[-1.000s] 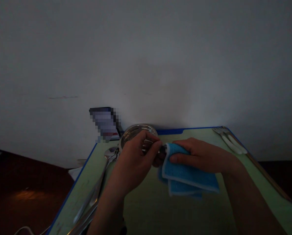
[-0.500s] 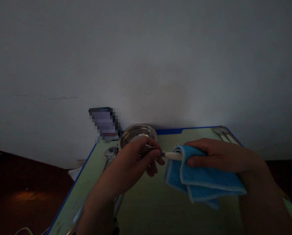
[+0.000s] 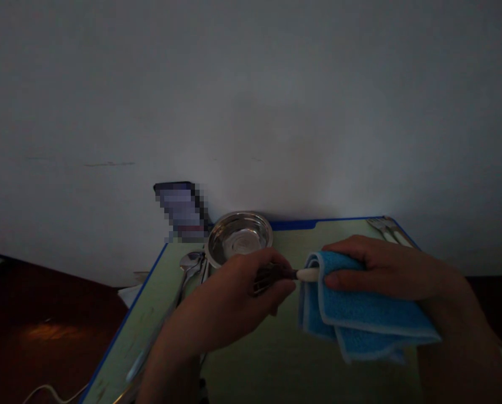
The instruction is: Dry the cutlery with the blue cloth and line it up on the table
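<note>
A fork with a pale handle and metal tines lies roughly level between my two hands above the table. The fingers of my left hand are closed around its tined end, hiding part of it. My right hand grips a folded blue cloth with a light border, which wraps the far end of the fork's handle. Loose folds of the cloth hang below that hand. Just beyond my left hand stands a shiny metal bowl.
Spoons and other cutlery lie on the left of the pale green table, partly behind my left arm. Several forks rest at the back right corner. A phone-like device with a blurred screen leans against the wall.
Both hands have shifted slightly right with the fork and the cloth. My left hand now covers less of the bowl, and more of the fork's tines show between its fingers.
</note>
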### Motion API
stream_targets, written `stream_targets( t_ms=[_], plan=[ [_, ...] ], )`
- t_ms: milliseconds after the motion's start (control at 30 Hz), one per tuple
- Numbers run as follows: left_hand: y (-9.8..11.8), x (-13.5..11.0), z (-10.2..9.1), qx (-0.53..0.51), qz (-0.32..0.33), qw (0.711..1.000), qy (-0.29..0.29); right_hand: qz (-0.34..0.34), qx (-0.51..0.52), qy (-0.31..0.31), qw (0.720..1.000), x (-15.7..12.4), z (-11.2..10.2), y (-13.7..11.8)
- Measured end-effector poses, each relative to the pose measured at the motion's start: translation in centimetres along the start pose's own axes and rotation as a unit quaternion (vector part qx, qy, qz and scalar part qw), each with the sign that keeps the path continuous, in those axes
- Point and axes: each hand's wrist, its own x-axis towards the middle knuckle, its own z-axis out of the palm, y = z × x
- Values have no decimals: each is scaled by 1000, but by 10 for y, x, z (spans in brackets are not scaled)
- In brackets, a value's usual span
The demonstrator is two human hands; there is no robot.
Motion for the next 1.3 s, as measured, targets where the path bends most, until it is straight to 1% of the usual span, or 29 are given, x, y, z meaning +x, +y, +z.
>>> stream_targets(
  t_ms=[233, 400, 533, 700, 967, 1167, 1300],
  plan=[
    [9, 5, 0, 17, 10, 1000, -15, -16, -34, -20, 999, 7, 2, -5],
    [12, 9, 5, 35, 24, 999, 8, -28, -46, 5, 999, 12, 6, -8],
    [15, 10, 8, 16, 36, 999, 3, -31, -42, 5, 999, 15, 7, -9],
    [17, 11, 6, 12, 38, 999, -10, -36, -47, -1, 998, 14, 6, -10],
    [12, 11, 3, 17, 49, 999, -11, -32, -35, -18, 999, 11, 4, -8],
    [9, 9, -5, 19, 38, 999, -17, -27, -19, -24, 999, 9, 1, -5],
    [3, 6, -6, -14, 41, 999, -16, -24, 2, -31, 999, 8, 1, -5]
  ],
)
